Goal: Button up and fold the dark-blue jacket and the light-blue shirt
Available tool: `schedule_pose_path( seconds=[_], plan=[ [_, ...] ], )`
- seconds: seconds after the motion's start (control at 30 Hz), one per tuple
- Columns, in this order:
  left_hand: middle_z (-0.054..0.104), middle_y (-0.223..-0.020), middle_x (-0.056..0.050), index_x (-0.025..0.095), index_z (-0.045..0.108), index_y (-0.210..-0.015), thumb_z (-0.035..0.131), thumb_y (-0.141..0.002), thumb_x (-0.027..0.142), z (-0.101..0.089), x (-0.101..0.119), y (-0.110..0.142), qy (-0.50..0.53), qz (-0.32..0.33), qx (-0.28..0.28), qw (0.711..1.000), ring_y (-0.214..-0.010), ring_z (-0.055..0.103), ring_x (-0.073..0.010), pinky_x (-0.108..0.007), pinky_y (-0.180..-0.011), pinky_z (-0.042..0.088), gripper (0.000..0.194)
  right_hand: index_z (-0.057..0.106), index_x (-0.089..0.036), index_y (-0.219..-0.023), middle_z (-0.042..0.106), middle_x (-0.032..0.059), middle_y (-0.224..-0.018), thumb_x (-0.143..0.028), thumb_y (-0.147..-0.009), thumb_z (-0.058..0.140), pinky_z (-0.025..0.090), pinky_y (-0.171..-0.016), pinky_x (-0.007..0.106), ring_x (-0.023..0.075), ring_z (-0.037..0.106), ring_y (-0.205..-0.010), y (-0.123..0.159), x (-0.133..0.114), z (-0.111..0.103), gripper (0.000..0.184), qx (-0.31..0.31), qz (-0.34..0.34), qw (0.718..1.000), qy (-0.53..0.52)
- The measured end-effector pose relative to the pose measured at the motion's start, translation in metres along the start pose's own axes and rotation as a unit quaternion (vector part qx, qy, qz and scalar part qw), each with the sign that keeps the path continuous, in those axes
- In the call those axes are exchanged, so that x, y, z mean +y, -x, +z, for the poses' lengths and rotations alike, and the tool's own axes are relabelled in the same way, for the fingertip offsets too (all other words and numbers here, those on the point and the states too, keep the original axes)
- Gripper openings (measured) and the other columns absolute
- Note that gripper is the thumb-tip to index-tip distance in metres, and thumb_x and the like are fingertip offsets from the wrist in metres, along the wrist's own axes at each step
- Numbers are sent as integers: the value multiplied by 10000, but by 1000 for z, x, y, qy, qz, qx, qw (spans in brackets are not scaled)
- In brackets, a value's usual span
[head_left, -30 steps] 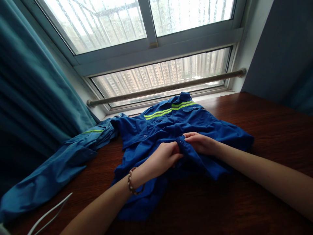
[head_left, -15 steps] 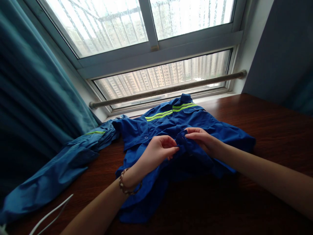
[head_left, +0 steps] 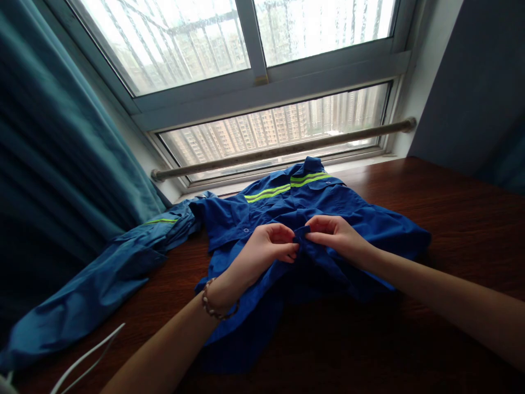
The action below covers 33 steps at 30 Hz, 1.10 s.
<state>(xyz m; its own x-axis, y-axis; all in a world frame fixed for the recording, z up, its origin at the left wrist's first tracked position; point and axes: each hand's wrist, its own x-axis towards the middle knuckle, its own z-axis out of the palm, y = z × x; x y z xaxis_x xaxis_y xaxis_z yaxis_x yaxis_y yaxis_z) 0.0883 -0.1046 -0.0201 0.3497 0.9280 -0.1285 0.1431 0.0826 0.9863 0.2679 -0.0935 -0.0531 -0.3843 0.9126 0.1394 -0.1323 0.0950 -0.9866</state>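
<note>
A blue work jacket (head_left: 229, 219) with yellow-green reflective stripes lies spread on the brown table, its collar toward the window. Both hands pinch its front placket near the middle. My left hand (head_left: 270, 246), with a braided bracelet at the wrist, is closed on the left edge of the fabric. Just to its right, my right hand (head_left: 334, 235) grips the cloth between thumb and fingers. The fingertips are close together, with a small fold of fabric between them. Any button there is hidden. One sleeve (head_left: 82, 295) stretches out to the lower left.
The wooden table (head_left: 471, 230) extends right and under the jacket. Behind it is a window with a horizontal metal rail (head_left: 287, 150). A teal curtain (head_left: 74, 126) hangs at the left. White cables (head_left: 88, 353) show at the lower left.
The right hand has moved slightly left and down toward the left hand, and the pinched fabric has turned between them. The button slot seen earlier no longer shows.
</note>
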Motion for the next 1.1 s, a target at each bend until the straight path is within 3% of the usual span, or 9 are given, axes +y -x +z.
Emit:
schedule_pose_path(
  seconds=[0.2, 0.33, 0.57, 0.73, 0.87, 1.1],
  plan=[
    [582, -634, 1, 109, 579, -743, 711, -580, 173, 3, -5, -4, 11, 0, 8, 1000, -519, 555, -87, -212, -523, 476, 219, 566, -154, -830, 552, -26, -647, -330, -616, 715, 348, -463, 190, 101, 507, -556, 3, 2, 3, 315, -7, 15, 999, 33],
    [573, -605, 3, 107, 571, -730, 686, -597, 154, 4, -5, -4, 0, 2, 3, 1000, -507, 549, -87, -206, -510, 465, 183, 569, -149, -770, 548, -19, -621, -305, -649, 678, 412, -530, 224, 138, 554, -613, 4, 2, 6, 225, -14, 22, 999, 40],
    [574, -582, 5, 100, 572, -723, 691, -586, 148, 6, -4, -3, -5, -13, -2, 1000, -487, 533, -78, -195, -497, 449, 188, 625, -135, -710, 606, 7, -687, -197, -633, 661, 397, -555, 220, 134, 539, -642, 5, 1, 8, 105, 51, -55, 977, 199],
    [579, -579, 4, 98, 577, -737, 683, -592, 141, 6, -4, -3, -24, -6, 5, 1000, -493, 539, -81, -192, -496, 446, 185, 625, -119, -683, 552, -19, -561, -275, -621, 703, 338, -442, 189, 82, 470, -481, 4, 2, 7, 185, 55, 53, 995, 66],
    [580, -560, 5, 101, 577, -739, 686, -592, 147, 6, -6, -3, -30, -5, 13, 999, -482, 541, -86, -196, -490, 446, 189, 618, -119, -667, 568, -7, -605, -332, -601, 737, 378, -469, 170, 76, 503, -513, 4, 5, 5, 253, 23, 124, 989, -75],
    [568, -541, 15, 100, 571, -729, 683, -589, 126, 5, -3, -3, -32, -10, 22, 999, -468, 537, -82, -188, -475, 448, 181, 653, -108, -719, 604, 44, -671, -379, -685, 682, 441, -525, 187, 107, 550, -593, 3, 9, 2, 275, 2, 129, 981, -148]
  ],
)
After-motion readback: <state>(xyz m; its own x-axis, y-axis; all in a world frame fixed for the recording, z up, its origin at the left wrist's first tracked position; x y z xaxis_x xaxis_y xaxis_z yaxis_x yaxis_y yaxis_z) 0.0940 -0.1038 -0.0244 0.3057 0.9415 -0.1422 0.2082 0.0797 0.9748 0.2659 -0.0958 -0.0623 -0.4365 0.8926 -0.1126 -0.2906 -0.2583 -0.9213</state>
